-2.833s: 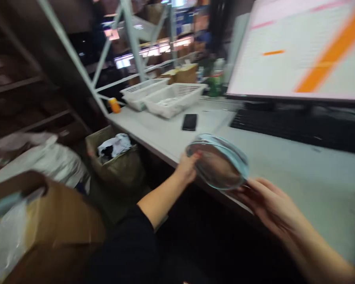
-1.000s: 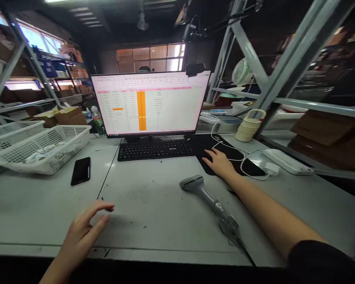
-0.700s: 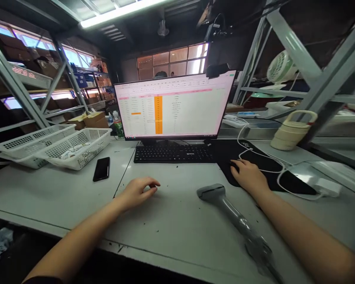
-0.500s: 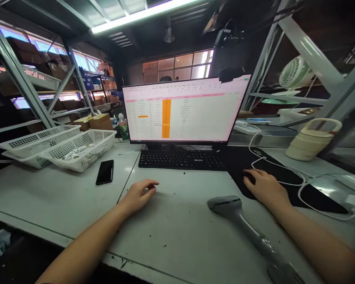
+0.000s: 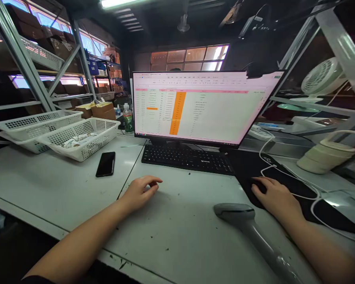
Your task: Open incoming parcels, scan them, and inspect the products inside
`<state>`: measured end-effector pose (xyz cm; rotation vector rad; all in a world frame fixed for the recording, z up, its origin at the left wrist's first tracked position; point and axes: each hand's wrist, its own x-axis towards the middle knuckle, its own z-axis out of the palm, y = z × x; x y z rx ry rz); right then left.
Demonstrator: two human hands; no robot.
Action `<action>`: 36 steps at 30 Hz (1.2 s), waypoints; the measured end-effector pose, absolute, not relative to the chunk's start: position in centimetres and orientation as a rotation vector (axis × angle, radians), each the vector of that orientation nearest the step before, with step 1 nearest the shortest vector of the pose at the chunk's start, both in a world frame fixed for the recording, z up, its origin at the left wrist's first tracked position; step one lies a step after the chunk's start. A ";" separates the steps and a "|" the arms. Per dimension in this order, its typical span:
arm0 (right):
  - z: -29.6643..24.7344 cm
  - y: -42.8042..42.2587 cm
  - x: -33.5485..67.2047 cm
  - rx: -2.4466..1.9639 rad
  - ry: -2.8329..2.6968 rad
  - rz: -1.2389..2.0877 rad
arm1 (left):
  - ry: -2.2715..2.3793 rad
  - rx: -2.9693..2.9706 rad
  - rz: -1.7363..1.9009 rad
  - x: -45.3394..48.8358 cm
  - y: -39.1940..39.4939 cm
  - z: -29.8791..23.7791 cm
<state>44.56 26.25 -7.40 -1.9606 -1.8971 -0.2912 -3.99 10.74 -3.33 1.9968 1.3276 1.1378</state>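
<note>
My right hand (image 5: 279, 199) rests over a dark computer mouse (image 5: 259, 185) on the black mouse pad (image 5: 245, 161), fingers curved around it. On the white table (image 5: 177, 221) lies my left hand (image 5: 140, 192), loosely curled with thumb and forefinger apart and nothing between them. Ahead of it is a black keyboard (image 5: 183, 159), touched by neither hand. Behind the keyboard stands a monitor (image 5: 221, 110) showing a spreadsheet with an orange column. A grey barcode scanner (image 5: 248, 225) lies between my forearms, nearer the right one.
Left of my left hand lies a black phone (image 5: 105, 164). White perforated baskets (image 5: 83, 152) stand at the left, with a green-labelled bottle (image 5: 127, 120) behind. At the right are a cream lidded cup (image 5: 319, 156), white cables (image 5: 306, 181) and a fan (image 5: 322, 77).
The camera view has turned and tilted slightly, so the scene sits differently in the picture. Both hands keep the same places on the table and the mouse.
</note>
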 end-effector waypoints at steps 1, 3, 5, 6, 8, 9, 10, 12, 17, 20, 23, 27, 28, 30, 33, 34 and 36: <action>-7.4 26.2 44.5 -1.964 -1.896 -0.294 | 1.328 2.009 1.125 -3.9 10.6 -3.2; -7.4 26.1 44.5 -1.966 -1.896 -0.299 | 1.328 2.045 1.103 -3.8 10.4 -3.0; -7.4 26.0 44.4 -1.965 -1.899 -0.305 | 1.322 2.081 1.094 -3.8 10.3 -2.9; -7.3 26.0 44.4 -1.965 -1.900 -0.309 | 1.318 2.095 1.095 -3.8 10.3 -2.9; -7.3 25.9 44.3 -1.967 -1.900 -0.318 | 1.312 2.118 1.102 -3.8 10.3 -2.9; -7.3 25.9 44.3 -1.969 -1.899 -0.323 | 1.312 2.130 1.106 -3.8 10.4 -3.0; -7.2 25.9 44.3 -1.972 -1.898 -0.324 | 1.314 2.142 1.108 -3.9 10.4 -3.0; -7.2 25.8 44.2 -1.981 -1.898 -0.321 | 1.316 2.170 1.100 -3.9 10.4 -3.0; -7.0 25.6 44.0 -2.007 -1.882 -0.306 | 1.289 2.240 1.049 -3.9 10.1 -2.8; -6.8 25.5 43.9 -2.014 -1.880 -0.299 | 1.278 2.262 1.033 -3.9 10.0 -2.8; -6.6 25.4 43.8 -2.017 -1.880 -0.292 | 1.276 2.264 1.001 -3.9 10.0 -2.7; -6.5 25.3 43.6 -2.036 -1.866 -0.288 | 1.284 2.264 0.982 -3.8 10.0 -2.6; -6.5 25.2 43.5 -2.041 -1.862 -0.287 | 1.287 2.264 0.977 -3.8 9.9 -2.5; -6.4 25.1 43.5 -2.044 -1.858 -0.285 | 1.292 2.266 0.969 -3.8 9.9 -2.5; -6.3 25.0 43.4 -2.039 -1.852 -0.286 | 1.288 2.280 0.964 -3.8 9.9 -2.5; -6.3 25.0 43.3 -2.036 -1.850 -0.287 | 1.287 2.284 0.962 -3.8 9.9 -2.5; -6.3 24.9 43.3 -2.030 -1.846 -0.288 | 1.286 2.291 0.959 -3.8 9.9 -2.6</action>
